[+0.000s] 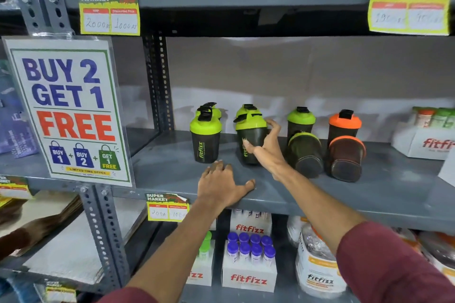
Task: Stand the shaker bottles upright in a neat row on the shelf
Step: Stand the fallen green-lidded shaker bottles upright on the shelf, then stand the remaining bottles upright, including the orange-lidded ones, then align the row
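Several dark fitfizz shaker bottles stand or lie on the grey shelf (pixel 157 167). A green-lidded shaker (pixel 205 139) stands upright at the left, with another (pixel 212 109) behind it. My right hand (pixel 267 149) grips a second green-lidded shaker (pixel 250 135), which leans slightly, with one more (pixel 247 109) behind it. To the right, a green-lidded shaker (pixel 300 120) and an orange-lidded shaker (pixel 344 124) stand upright at the back. In front of them, a green-rimmed shaker (pixel 306 155) and an orange-rimmed shaker (pixel 346 158) lie on their sides, bases toward me. My left hand (pixel 221 186) rests flat on the shelf's front edge.
A white fitfizz box (pixel 423 142) of small bottles sits at the shelf's right end. A "Buy 2 Get 1 Free" sign (pixel 69 110) hangs on the left upright. Price tags hang from the shelf edges. The shelf below holds fitfizz boxes (pixel 248 275) and a jar (pixel 317 268).
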